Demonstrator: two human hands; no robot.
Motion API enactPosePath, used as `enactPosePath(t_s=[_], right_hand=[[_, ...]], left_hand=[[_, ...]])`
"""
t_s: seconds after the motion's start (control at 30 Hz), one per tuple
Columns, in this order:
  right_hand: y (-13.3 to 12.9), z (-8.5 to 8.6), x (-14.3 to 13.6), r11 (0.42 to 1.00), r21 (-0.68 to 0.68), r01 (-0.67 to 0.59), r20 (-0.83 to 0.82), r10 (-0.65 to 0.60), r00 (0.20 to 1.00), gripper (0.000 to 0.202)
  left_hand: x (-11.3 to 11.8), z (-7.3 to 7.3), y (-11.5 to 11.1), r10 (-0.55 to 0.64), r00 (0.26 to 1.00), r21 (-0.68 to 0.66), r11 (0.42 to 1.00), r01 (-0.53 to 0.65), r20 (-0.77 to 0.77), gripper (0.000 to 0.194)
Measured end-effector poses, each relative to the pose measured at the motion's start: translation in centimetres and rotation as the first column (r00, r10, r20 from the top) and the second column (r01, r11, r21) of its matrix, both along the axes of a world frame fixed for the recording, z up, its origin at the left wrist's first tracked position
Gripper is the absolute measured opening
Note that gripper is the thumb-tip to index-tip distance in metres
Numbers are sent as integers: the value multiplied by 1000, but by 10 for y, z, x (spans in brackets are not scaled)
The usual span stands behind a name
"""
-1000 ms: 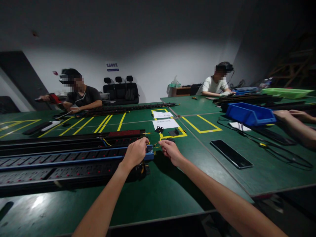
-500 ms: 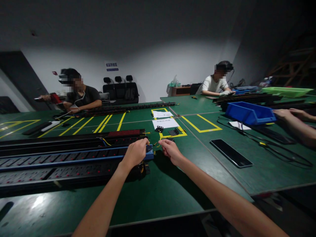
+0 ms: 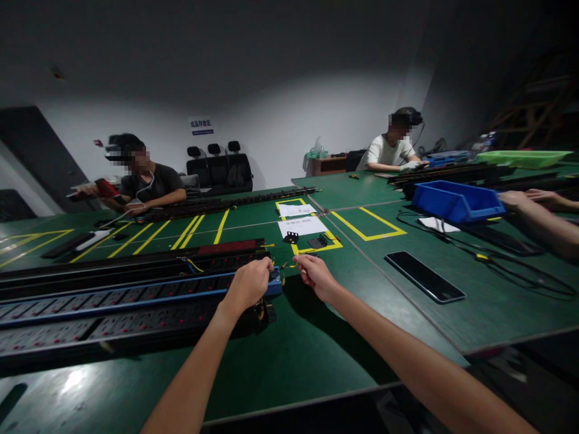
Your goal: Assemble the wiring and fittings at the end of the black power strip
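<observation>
Two bare hands work over a green table, seen from the wearer's own head. The left hand (image 3: 248, 283) bends over the right end of a long blue-edged socket strip (image 3: 163, 293), its fingers curled closed at that end; whether anything is pinched between them is hidden. The right hand (image 3: 317, 277) is just beside it, slightly apart, thumb and forefinger closed together at the tip. A thin yellow wire (image 3: 288, 266) shows between the two hands, too small to tell whether the right fingertips have hold of it.

The blue-edged socket strip lies lengthwise across the left part of the green table (image 3: 335, 361), its row of dark sockets dotted with red. A grey socket strip (image 3: 149, 319) lies along its near side, and black rails (image 3: 113, 268) lie on its far side. Beyond the hands are two black brackets, a left one (image 3: 291, 237) and a right one (image 3: 318, 242), near white paper sheets (image 3: 302, 226) and yellow tape lines.

To the right, a dark-screened phone (image 3: 424, 276) lies flat, with a black cable (image 3: 511, 271) and a blue bin (image 3: 456, 201) farther back. Another person's hands (image 3: 520, 200) are at the bin's right side. Across the table sit two people in headsets, one in a dark shirt (image 3: 165, 181), one in a white shirt (image 3: 384, 152).
</observation>
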State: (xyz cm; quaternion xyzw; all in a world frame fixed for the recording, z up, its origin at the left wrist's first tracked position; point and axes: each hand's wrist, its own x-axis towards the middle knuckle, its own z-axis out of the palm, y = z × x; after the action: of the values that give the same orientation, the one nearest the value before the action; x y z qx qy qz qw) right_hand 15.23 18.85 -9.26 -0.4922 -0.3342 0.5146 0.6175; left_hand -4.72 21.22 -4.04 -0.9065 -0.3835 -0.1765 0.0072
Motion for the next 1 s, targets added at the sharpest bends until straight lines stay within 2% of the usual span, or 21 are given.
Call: enactPosePath(t_s=[0.1,0.3,0.53,0.77,1.0], right_hand=[[-1,5,2,1000,22,8,-14,-8,1000,36],[-8,13,-2,996,13,-87,36,87,996,32],[-11,13,-6,985,44,-168,35,167,985,31],[-10,11,-6,973,31,-227,40,226,973,24],[-8,9,-5,966,40,-257,-107,259,960,25]], left_hand=[[1,2,-2,-41,999,2,999,41,26,23],[1,6,-7,-118,984,12,993,117,136,19],[0,1,-2,-148,961,28,989,146,235,21],[1,-3,-1,-206,960,-24,976,214,192,24],[2,-3,0,-241,957,-31,968,249,158,23]])
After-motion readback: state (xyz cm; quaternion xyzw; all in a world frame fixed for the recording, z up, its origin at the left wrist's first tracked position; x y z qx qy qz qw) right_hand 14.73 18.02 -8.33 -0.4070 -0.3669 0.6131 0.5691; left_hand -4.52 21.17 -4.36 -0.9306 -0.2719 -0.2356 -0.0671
